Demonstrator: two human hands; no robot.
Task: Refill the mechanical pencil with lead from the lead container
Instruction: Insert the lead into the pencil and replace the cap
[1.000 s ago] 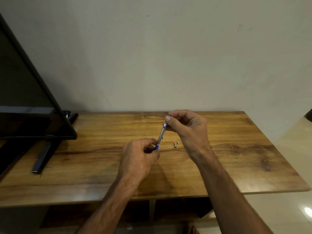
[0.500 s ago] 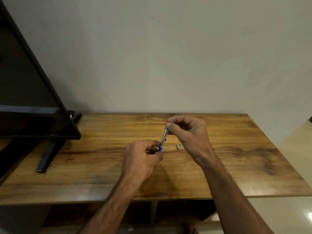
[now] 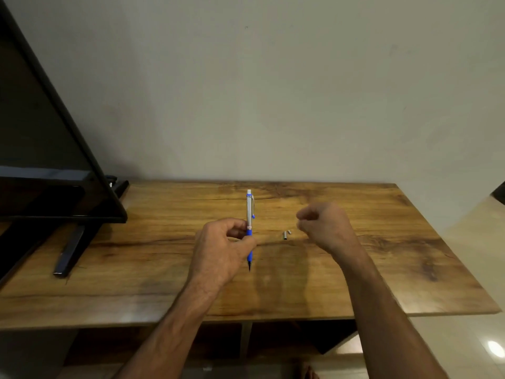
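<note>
Above the wooden table point(image 3: 410, 258), the left hand point(image 3: 218, 250) grips the mechanical pencil point(image 3: 249, 212) upright, tip down. The blurred right hand point(image 3: 319, 225) is curled near two small metal pieces point(image 3: 284, 235); whether it holds anything is unclear.

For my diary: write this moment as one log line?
left hand: grips pencil upright | right hand: curled, apart from pencil | two small parts: on table

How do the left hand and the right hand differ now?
The left hand grips the mechanical pencil upright, tip down; the right hand is apart from it, fingers curled, too blurred to tell if it pinches anything. The left hand is left of the metal cap, the right hand right of it. Both are above the table.
</note>
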